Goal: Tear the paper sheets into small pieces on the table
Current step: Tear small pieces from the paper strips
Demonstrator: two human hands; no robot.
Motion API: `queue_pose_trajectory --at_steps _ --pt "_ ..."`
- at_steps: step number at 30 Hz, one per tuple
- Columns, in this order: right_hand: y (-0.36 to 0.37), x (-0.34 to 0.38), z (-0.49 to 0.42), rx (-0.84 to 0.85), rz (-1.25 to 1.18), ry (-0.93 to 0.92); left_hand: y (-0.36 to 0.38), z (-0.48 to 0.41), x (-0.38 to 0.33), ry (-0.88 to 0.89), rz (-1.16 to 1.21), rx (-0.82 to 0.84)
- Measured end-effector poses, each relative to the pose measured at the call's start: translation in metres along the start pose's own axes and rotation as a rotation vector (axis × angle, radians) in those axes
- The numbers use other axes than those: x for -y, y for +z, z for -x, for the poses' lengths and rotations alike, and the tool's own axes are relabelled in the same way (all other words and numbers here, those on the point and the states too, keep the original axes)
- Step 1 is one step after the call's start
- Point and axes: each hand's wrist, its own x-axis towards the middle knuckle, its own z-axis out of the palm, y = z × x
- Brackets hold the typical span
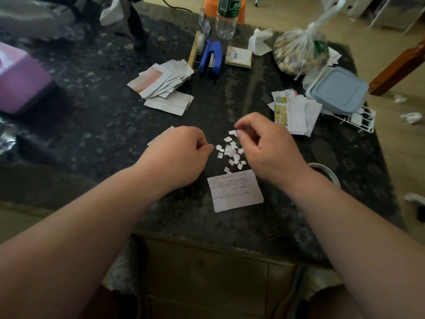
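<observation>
A heap of small white paper pieces (231, 153) lies on the dark table (103, 139) between my hands. My right hand (266, 143) hovers over the heap, thumb and forefinger pinching one small paper piece (232, 132). My left hand (181, 148) is just left of the heap with its fingers curled in; nothing shows between them. A sheet corner (161, 134) peeks out from behind that hand. A printed white sheet (234, 192) lies flat in front of the heap. Stacks of paper sheets sit at the back left (161, 81) and at the right (296, 113).
At the back stand a blue tape dispenser (211, 57), a plastic bottle (226, 19), a small box (239, 57) and a tied plastic bag (301, 51). A blue-lidded container (340, 90) on a white rack is at right, a purple box (20, 81) at left.
</observation>
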Motion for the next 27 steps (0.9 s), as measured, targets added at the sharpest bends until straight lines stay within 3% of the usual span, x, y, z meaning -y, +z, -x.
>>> queue_pose_trajectory --at_steps 6,14,18,22,24,26,27 --pt "-0.002 0.004 -0.001 -0.202 -0.134 -0.035 0.002 -0.003 -0.008 0.001 0.043 -0.002" --pt "-0.006 0.011 -0.004 -0.057 -0.247 0.04 0.003 -0.001 -0.018 0.005 0.228 -0.037" --pt "-0.008 0.016 -0.003 -0.189 -0.397 0.055 0.001 -0.001 -0.02 -0.001 0.235 -0.026" --pt "-0.017 0.017 -0.004 -0.281 -0.395 0.015 -0.004 -0.001 -0.018 -0.02 0.23 -0.033" --pt "-0.023 0.017 -0.006 -0.108 -0.307 0.04 -0.008 -0.001 -0.016 -0.022 0.219 -0.05" --pt "-0.023 0.014 -0.005 0.317 -0.049 0.181 -0.011 -0.002 -0.014 -0.03 0.202 -0.058" --pt "-0.023 0.013 -0.003 0.445 0.056 0.227 -0.012 -0.002 -0.014 -0.037 0.194 -0.055"
